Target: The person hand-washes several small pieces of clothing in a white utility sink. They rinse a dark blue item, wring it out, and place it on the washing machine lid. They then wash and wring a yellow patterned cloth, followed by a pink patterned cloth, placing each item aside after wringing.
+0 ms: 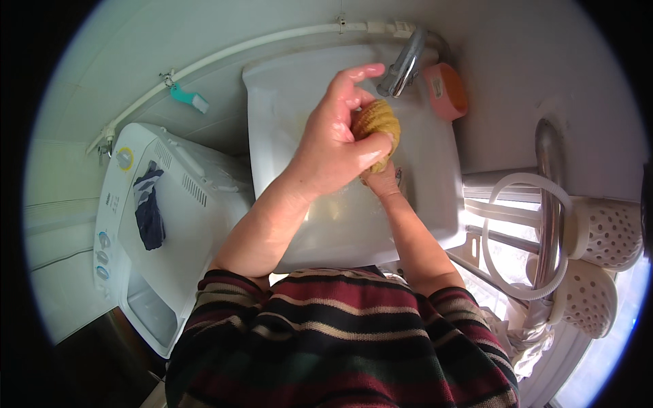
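A bunched yellow cloth (378,122) is between my two hands, over a white sink basin (331,229). My wet left hand (339,127) has its thumb pressed on the near side of the cloth, while its index finger stretches towards the chrome faucet (403,69). Lower and to the right, my right hand (381,181) grips the lower end of the cloth; its fingers are largely hidden behind the left hand and the cloth. The faucet spout is just above the cloth, and the two do not touch.
A pink container (445,92) stands on the sink's back right corner. Left is a white washing machine (178,275) with a dark cloth (149,214) on top. A teal brush (189,98) hangs from the wall pipe (229,51). Metal rails (550,204), a white hose (487,255) and perforated baskets (614,234) are right.
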`<state>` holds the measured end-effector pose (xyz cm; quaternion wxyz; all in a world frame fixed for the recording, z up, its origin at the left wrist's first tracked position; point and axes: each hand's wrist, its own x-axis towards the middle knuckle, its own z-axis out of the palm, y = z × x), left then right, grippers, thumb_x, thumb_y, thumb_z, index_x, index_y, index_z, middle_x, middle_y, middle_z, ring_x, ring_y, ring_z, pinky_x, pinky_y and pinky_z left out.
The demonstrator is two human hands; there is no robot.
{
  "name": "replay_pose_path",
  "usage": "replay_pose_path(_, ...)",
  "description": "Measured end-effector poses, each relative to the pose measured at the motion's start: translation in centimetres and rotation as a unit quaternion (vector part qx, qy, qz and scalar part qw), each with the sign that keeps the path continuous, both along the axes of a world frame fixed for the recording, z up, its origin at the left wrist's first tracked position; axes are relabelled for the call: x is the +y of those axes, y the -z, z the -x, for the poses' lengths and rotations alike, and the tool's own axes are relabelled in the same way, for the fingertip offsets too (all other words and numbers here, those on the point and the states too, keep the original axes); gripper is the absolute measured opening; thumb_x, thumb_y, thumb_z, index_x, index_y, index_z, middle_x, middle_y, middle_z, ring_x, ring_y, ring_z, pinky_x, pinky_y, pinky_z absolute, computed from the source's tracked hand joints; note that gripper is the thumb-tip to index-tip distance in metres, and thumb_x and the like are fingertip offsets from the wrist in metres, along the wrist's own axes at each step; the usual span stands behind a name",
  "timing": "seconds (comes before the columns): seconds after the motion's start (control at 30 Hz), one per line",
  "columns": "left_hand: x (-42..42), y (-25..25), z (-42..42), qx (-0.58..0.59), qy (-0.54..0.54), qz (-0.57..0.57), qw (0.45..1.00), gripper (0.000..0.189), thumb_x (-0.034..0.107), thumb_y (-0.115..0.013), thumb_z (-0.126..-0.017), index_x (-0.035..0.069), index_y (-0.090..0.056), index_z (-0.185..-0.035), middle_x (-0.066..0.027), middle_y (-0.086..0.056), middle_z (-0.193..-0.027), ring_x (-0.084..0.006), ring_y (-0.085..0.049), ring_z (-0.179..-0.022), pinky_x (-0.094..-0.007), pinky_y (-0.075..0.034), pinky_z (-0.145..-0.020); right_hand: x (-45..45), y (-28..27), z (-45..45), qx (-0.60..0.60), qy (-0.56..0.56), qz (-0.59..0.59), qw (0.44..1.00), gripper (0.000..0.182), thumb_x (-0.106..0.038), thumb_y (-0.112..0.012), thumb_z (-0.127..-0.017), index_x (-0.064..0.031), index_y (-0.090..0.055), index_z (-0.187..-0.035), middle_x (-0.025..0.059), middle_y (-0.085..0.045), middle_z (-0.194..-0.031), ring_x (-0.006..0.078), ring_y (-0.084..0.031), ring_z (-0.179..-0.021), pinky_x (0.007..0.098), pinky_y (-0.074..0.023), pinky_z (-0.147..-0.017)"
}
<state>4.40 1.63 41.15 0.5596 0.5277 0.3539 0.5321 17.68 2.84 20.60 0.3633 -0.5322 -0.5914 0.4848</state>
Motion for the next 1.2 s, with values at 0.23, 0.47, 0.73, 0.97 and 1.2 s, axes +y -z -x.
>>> replay_pose_path(0.23,1.0,10.1,11.9,0.222,-0.057,0.047,0.972,0.076,0.004,-0.066,-0.074,0.007,-0.029,-0.141,-0.014,-0.051,-0.116,-0.0202,-0.054,-0.103,-0.0312,-0.046,-0.087,0.0,-5.5,-1.6,0.245,0.015,0.145,0.959,0.054,-0.005,-0.074,-0.068,-0.0073,-0.053,-0.118,0.0065,-0.064,-0.092,0.0128,-0.062,-0.077,0.0259,-0.0498,-0.066)
replay_pose_path(0.47,0.7,16.5,5.7,0.216,0.079,0.051,0.972,0.089,0.014,-0.081,-0.066,0.006,-0.031,-0.139,-0.0095,-0.045,-0.132,-0.0228,-0.045,-0.122,-0.0359,-0.036,-0.104,1.8,-7.6,0.9,-0.035,-0.221,0.081,0.971,0.053,-0.01,-0.073,-0.069,-0.0037,-0.049,-0.116,0.0054,-0.061,-0.098,0.0157,-0.059,-0.088,0.0309,-0.0483,-0.079)
replay_pose_path(0.73,1.5,14.2,3.0,-0.14,0.132,0.098,0.976,0.071,0.013,-0.072,-0.072,0.009,-0.039,-0.134,-0.0086,-0.051,-0.121,-0.0217,-0.05,-0.113,-0.0348,-0.042,-0.097,2.0,-5.4,-3.3,0.362,-0.182,0.286,0.868,0.084,-0.042,-0.075,-0.075,-0.0041,-0.033,-0.136,0.0125,-0.048,-0.128,0.023,-0.05,-0.117,0.0376,-0.0417,-0.099)
replay_pose_path(0.97,1.9,14.3,-0.6,-0.308,-0.078,0.314,0.895,0.059,0.02,-0.067,-0.078,0.013,-0.041,-0.131,-0.0118,-0.053,-0.115,-0.0237,-0.055,-0.1,-0.0359,-0.049,-0.085,-0.9,-2.1,-0.7,0.464,-0.073,0.398,0.788,0.067,-0.042,-0.071,-0.08,-0.0067,-0.043,-0.13,0.0109,-0.057,-0.119,0.0242,-0.059,-0.106,0.0389,-0.0512,-0.089)
replay_pose_path(1.2,3.5,25.3,0.4,0.211,-0.138,0.139,0.958,0.064,0.026,-0.069,-0.081,0.008,-0.035,-0.131,-0.0127,-0.059,-0.106,-0.0207,-0.059,-0.09,-0.0342,-0.05,-0.077,-4.0,0.1,2.8,0.42,0.029,0.426,0.801,0.057,-0.027,-0.074,-0.079,-0.0062,-0.044,-0.123,0.0098,-0.06,-0.103,0.022,-0.064,-0.09,0.0378,-0.0568,-0.071)
